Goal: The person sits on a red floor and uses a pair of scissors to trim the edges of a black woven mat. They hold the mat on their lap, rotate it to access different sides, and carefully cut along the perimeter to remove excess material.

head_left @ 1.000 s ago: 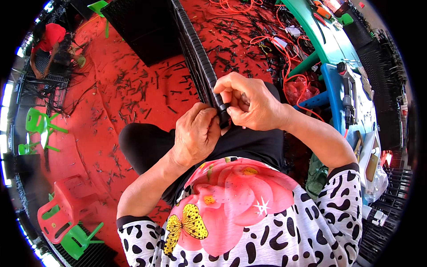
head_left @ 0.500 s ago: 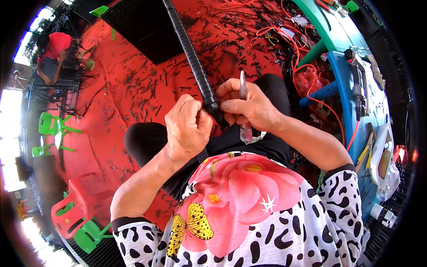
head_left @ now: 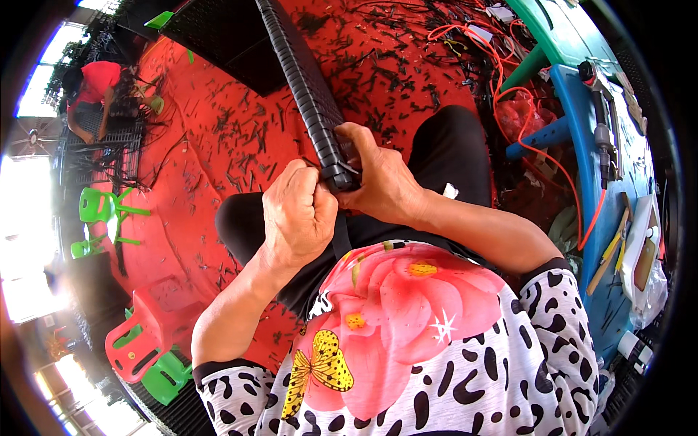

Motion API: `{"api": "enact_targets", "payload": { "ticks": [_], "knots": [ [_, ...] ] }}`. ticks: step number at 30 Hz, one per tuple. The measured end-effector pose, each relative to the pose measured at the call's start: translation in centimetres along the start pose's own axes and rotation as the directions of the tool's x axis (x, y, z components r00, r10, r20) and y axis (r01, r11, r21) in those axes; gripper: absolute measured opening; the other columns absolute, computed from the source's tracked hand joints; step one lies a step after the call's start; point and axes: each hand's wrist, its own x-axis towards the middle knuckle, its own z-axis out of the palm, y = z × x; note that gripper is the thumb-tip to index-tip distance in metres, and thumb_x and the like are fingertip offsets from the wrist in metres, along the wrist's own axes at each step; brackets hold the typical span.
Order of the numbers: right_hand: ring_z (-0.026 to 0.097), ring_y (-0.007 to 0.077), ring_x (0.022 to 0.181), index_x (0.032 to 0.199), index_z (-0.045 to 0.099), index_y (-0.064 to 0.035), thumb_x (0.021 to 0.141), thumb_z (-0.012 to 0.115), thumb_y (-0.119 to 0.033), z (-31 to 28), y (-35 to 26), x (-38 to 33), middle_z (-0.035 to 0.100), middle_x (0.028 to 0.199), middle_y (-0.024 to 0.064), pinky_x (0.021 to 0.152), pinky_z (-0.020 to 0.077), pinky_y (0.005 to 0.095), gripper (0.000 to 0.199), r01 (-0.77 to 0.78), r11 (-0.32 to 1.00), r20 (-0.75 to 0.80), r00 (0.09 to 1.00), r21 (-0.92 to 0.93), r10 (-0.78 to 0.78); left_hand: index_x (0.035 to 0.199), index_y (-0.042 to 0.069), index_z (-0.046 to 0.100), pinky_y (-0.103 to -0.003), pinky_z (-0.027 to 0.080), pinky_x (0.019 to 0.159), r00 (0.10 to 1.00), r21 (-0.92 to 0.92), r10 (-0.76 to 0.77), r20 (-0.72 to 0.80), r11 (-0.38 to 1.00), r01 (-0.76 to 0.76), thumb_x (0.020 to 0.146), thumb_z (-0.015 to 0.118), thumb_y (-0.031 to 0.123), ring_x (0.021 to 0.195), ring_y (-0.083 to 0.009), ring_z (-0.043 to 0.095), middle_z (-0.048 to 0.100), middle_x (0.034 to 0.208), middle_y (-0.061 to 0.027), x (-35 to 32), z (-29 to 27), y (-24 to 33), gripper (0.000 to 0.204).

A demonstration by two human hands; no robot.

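A long black woven panel point(head_left: 304, 94) with a strip-wrapped edge reaches away from my lap toward the far side. My right hand point(head_left: 389, 185) wraps round its near right corner, thumb lying along the panel's side. On the left of that same corner, my left hand point(head_left: 298, 211) is closed in a fist; whatever its fingers grip is hidden. A small white scrap point(head_left: 451, 191) shows beside my right wrist. No knife blade is visible.
Black strip offcuts point(head_left: 251, 142) litter the red floor point(head_left: 211, 196). To the right, a blue table point(head_left: 574, 109) carries a power tool point(head_left: 602, 134) with an orange cord point(head_left: 592, 221). Green chair point(head_left: 102, 207) and red chair point(head_left: 134, 341) stand left. A co-worker point(head_left: 94, 91) bends at far left.
The knife that stuck up from my right hand is out of sight. That hand has moved onto the panel's corner, and the panel has turned, showing more of its right side.
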Motion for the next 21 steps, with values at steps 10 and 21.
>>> {"api": "enact_targets", "payload": {
  "ticks": [10, 21],
  "knots": [
    [0.063, 0.0323, 0.073, 0.124, 0.031, -0.0084, 0.064, 0.074, -0.014, 1.4, 1.3, 0.2, 0.058, 0.086, 0.0151, 0.064, 0.0523, 0.0382, 0.074, 0.085, 0.996, -0.004, 0.996, -0.018, -0.085, 0.074, 0.0, 0.046, -0.04, 0.037, 0.045, 0.991, 0.075, 0.13, 0.03, 0.988, -0.132, 0.067, 0.05, -0.005, 0.052, -0.0321, 0.045, 0.043, 0.066, -0.0135, 0.8, -1.7, 0.0, 0.009],
    [0.06, 0.0205, 0.059, 0.126, 0.033, -0.0073, 0.066, 0.076, -0.014, 1.2, 2.4, -0.3, 0.057, 0.074, 0.0098, 0.055, 0.0472, 0.0304, 0.074, 0.142, 0.98, -0.092, 0.987, 0.138, -0.13, 0.093, 0.001, 0.057, -0.025, 0.045, 0.064, 0.92, -0.096, -0.363, 0.145, 0.921, 0.378, 0.081, 0.067, 0.025, 0.071, -0.0129, 0.053, 0.055, 0.08, -0.0052, 4.8, -7.4, 0.9, 0.029]
  ]
}}
